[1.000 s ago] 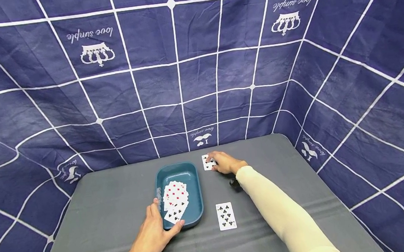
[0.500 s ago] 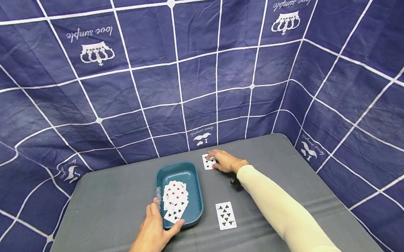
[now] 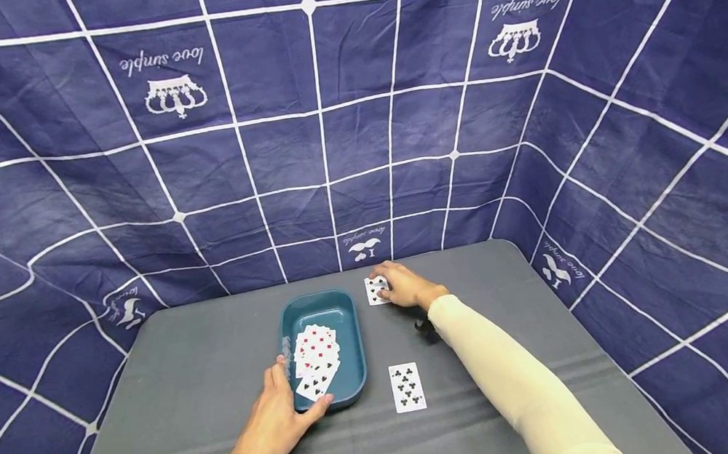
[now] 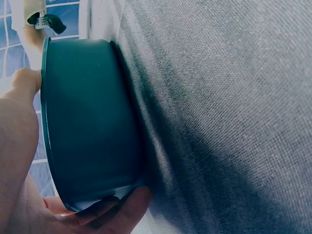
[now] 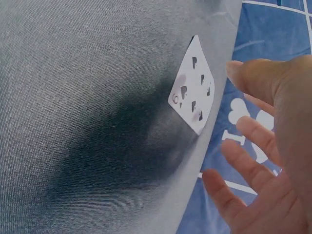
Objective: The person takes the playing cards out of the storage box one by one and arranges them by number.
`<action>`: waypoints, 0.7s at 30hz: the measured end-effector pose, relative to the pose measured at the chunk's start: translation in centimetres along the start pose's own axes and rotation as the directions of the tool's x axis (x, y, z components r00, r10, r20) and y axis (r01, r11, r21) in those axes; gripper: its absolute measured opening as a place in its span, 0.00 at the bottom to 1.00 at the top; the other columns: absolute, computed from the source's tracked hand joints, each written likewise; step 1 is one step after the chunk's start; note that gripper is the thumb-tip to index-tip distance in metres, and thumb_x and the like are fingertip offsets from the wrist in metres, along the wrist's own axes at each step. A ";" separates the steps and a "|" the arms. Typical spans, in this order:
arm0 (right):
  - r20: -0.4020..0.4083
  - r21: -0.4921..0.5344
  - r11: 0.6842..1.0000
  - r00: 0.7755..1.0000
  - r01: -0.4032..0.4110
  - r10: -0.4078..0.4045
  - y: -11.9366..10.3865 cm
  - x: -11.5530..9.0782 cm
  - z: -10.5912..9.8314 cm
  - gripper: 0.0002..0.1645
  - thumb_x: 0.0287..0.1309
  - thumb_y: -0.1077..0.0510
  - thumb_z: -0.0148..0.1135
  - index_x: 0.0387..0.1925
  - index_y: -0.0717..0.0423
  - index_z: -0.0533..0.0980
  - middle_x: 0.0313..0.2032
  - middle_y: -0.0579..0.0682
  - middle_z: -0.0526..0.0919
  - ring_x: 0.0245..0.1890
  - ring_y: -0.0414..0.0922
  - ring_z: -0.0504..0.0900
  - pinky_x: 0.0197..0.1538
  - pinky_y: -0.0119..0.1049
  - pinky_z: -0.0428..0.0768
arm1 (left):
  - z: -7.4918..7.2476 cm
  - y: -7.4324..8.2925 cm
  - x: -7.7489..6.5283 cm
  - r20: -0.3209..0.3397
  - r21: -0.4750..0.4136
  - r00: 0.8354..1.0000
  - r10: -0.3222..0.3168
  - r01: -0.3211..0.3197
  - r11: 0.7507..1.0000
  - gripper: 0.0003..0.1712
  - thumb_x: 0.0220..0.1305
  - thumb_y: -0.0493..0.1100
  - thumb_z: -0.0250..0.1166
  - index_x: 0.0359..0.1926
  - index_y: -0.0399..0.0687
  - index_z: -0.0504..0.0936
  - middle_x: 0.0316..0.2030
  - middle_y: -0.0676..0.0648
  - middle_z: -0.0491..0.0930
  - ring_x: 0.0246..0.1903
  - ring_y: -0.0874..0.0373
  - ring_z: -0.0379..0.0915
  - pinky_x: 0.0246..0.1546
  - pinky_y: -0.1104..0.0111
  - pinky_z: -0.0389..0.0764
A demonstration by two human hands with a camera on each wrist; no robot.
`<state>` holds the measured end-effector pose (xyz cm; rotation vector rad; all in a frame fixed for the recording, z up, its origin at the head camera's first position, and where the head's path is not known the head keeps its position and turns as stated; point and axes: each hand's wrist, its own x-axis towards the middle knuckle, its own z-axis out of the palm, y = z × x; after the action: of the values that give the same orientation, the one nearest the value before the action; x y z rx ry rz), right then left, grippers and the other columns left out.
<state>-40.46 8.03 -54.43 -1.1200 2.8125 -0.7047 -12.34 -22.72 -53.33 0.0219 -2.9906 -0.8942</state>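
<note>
In the head view, a teal tray (image 3: 355,345) holds a loose pile of face-up playing cards (image 3: 315,348), with red pips on top and a spade card lower down. My left hand (image 3: 275,411) grips its near-left corner. The left wrist view has the thumb at the rim and the fingers against the outer wall of the tray (image 4: 87,112). At the back of the table lies a six of spades (image 5: 192,92). My right hand (image 3: 407,286) hovers over its right side, partly covering it. The right wrist view shows spread, relaxed fingers, apart from the card.
A clubs card (image 3: 407,387) lies face up right of the tray, on the grey table (image 3: 219,358). Blue cloth (image 3: 356,140) with white lines rises behind and at both sides. A pale sleeve (image 3: 510,374) covers the right forearm.
My right hand has shifted slightly, its fingers now a little farther back and spread wider over the spade card. The left hand, tray and cards look unchanged.
</note>
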 end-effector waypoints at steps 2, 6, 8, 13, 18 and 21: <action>0.014 0.002 1.000 0.999 -0.029 0.029 -2.0 -0.4 -1.3 0.26 0.79 0.61 0.73 0.73 0.60 0.82 0.72 0.63 0.84 0.77 0.65 0.82 0.82 0.62 0.78 | 0.1 0.0 0.1 -0.002 -0.001 1.000 0.000 0.000 1.000 0.78 0.66 0.73 0.82 0.86 0.18 0.54 0.76 0.21 0.70 0.62 0.29 0.85 0.67 0.37 0.85; 0.005 -0.066 0.997 0.999 -0.040 0.040 -3.2 -0.9 -2.1 0.26 0.79 0.61 0.73 0.74 0.59 0.82 0.72 0.61 0.84 0.75 0.62 0.83 0.79 0.61 0.81 | 0.2 0.0 0.1 -0.004 -0.001 1.000 0.003 -0.003 1.000 0.77 0.67 0.73 0.82 0.86 0.19 0.54 0.75 0.22 0.71 0.61 0.29 0.86 0.66 0.37 0.85; 0.006 -0.077 0.996 0.999 -0.039 0.040 -3.5 -0.9 -2.3 0.27 0.79 0.60 0.73 0.74 0.58 0.82 0.73 0.60 0.84 0.75 0.62 0.83 0.79 0.62 0.81 | 0.2 0.0 0.0 -0.004 0.000 1.000 0.004 -0.004 1.000 0.77 0.67 0.73 0.82 0.86 0.19 0.54 0.75 0.22 0.71 0.61 0.30 0.86 0.66 0.37 0.85; 0.009 -0.069 0.998 1.000 -0.002 0.002 -4.1 -0.6 -2.6 0.27 0.79 0.59 0.72 0.75 0.58 0.82 0.74 0.61 0.84 0.76 0.63 0.83 0.80 0.62 0.80 | 0.3 -0.1 0.1 -0.011 -0.001 1.000 0.009 -0.009 1.000 0.77 0.66 0.73 0.83 0.86 0.19 0.55 0.73 0.22 0.72 0.61 0.29 0.86 0.66 0.37 0.85; 0.004 -0.078 0.997 1.000 0.021 -0.021 -4.9 -0.1 -2.7 0.28 0.80 0.58 0.73 0.75 0.57 0.82 0.75 0.60 0.83 0.77 0.62 0.83 0.80 0.62 0.80 | 0.2 -0.1 0.3 -0.012 0.001 1.000 0.009 -0.009 1.000 0.77 0.66 0.72 0.83 0.86 0.19 0.55 0.74 0.21 0.72 0.61 0.28 0.86 0.66 0.36 0.85; 0.018 -0.077 0.997 1.000 0.020 -0.019 -5.6 0.0 -2.8 0.28 0.82 0.56 0.72 0.76 0.56 0.81 0.76 0.60 0.82 0.79 0.63 0.81 0.80 0.65 0.79 | 0.3 -0.1 0.2 -0.009 0.006 1.000 0.010 -0.010 1.000 0.77 0.66 0.73 0.83 0.86 0.19 0.55 0.74 0.21 0.71 0.61 0.29 0.86 0.66 0.37 0.86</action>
<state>-37.37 5.59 -49.53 -1.1606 2.8411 -0.5889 -12.58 -22.69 -53.60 0.0114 -2.9822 -0.8810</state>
